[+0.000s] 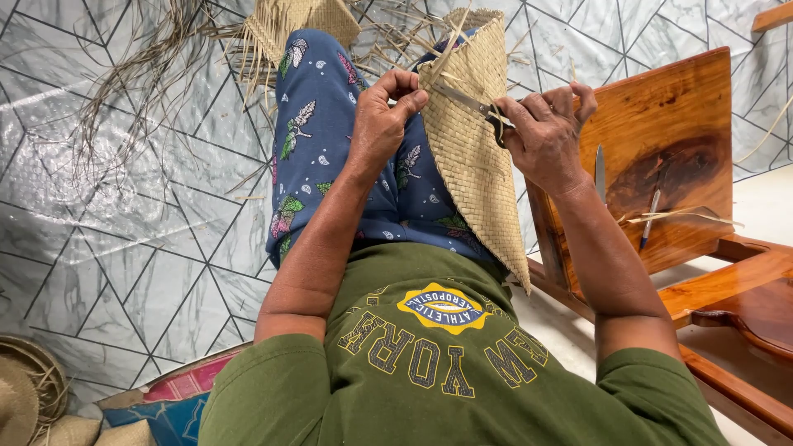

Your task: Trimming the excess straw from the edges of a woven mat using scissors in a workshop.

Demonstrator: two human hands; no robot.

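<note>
A woven straw mat piece [475, 157] stands on edge over my lap, loose strand ends sticking out at its top. My left hand [384, 116] pinches the mat's left edge near the top. My right hand [545, 136] grips a pair of scissors [471, 105] with black handles, the blades lying across the mat and pointing toward my left fingers. My legs in blue patterned trousers [318, 140] stretch out on the floor.
A polished wooden bench [669, 140] stands at the right, with a knife [600, 173] and a pen [649, 219] on it. Another woven piece [301, 21] and loose dry strands [140, 74] lie at the top. Straw hats [29, 405] sit bottom left on the patterned tile floor [124, 248].
</note>
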